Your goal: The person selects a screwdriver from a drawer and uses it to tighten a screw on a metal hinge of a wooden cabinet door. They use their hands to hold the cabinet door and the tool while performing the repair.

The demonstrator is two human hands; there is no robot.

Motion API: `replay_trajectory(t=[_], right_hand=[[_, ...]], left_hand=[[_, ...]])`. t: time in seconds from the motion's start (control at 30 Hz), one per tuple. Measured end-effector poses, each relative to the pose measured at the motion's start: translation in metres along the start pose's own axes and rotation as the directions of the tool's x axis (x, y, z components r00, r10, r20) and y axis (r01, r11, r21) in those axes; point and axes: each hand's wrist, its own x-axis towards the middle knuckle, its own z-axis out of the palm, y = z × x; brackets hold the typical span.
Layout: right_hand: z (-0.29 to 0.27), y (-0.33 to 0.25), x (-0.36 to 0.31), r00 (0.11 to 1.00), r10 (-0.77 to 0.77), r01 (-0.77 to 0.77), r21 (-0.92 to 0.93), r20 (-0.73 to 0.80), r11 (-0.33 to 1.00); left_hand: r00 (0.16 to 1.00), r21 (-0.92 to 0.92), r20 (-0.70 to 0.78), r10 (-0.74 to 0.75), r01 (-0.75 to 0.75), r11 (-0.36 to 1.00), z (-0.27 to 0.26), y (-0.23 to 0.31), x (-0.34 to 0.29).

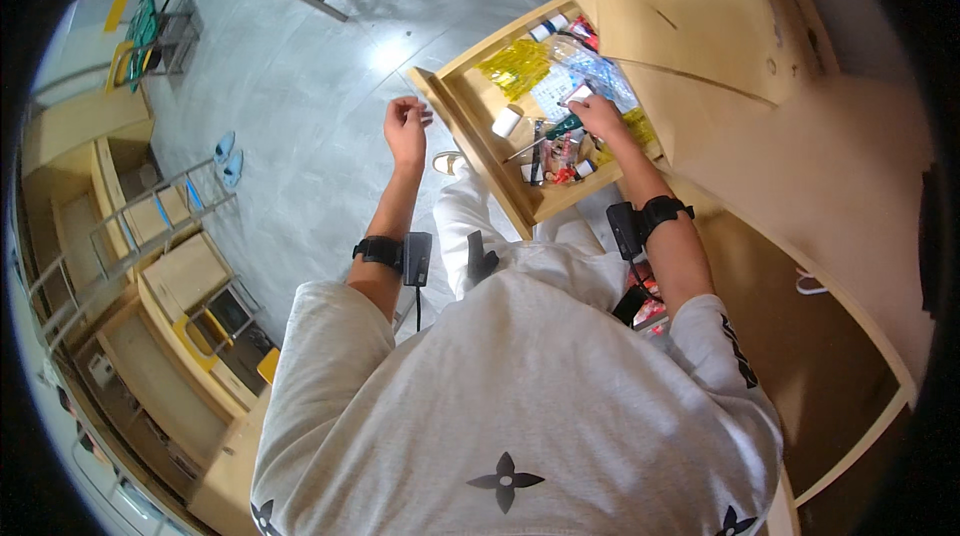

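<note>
An open wooden drawer [478, 151] in front of me holds a jumble of small things. My right hand [600, 120] is inside it, fingers closed at the edge of a small white, flat object [578, 94]. Beside those fingers lies a screwdriver [562, 127] with a dark green handle, its shaft pointing toward the drawer front. A white cylindrical container [507, 121] rests nearer the front panel. Outside the drawer, to its left, my left hand [405, 124] hovers over the floor with loosely curled fingers, nothing visible in them.
Yellow crinkled packaging [516, 69], clear plastic wrapping [600, 71] and a white bottle [548, 29] share the drawer. A wooden desktop [690, 11] stands above its right side. Blue slippers [229, 160] lie on the grey floor [300, 96], near metal ladders [150, 221] and a yellow chair [205, 334].
</note>
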Motion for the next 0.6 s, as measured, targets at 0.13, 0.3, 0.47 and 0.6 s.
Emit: replay_trajectory(t=[0.13, 0.3, 0.47, 0.6], right_hand=[[0.002, -0.005, 0.008, 0.999, 0.019, -0.021, -0.069, -0.025, 0.997], [-0.005, 0.002, 0.014, 0.983, -0.033, -0.01, 0.234, 0.179, 0.972], [-0.012, -0.012, 0.0, 0.937, 0.047, -0.292, 0.707, 0.345, 0.644], [-0.006, -0.002, 0.012, 0.936, 0.04, -0.271, 0.646, 0.349, 0.714]], left_hand=[[0.913, 0.074, 0.093, -0.398, 0.392, 0.917, -0.044, -0.058, -0.022], [0.76, 0.048, 0.319, -0.566, 0.583, 0.811, -0.011, -0.073, -0.067], [0.778, -0.112, 0.384, -0.498, 0.574, 0.811, -0.018, -0.088, -0.075], [0.821, 0.065, 0.321, -0.472, 0.478, 0.876, -0.007, -0.075, -0.083]])
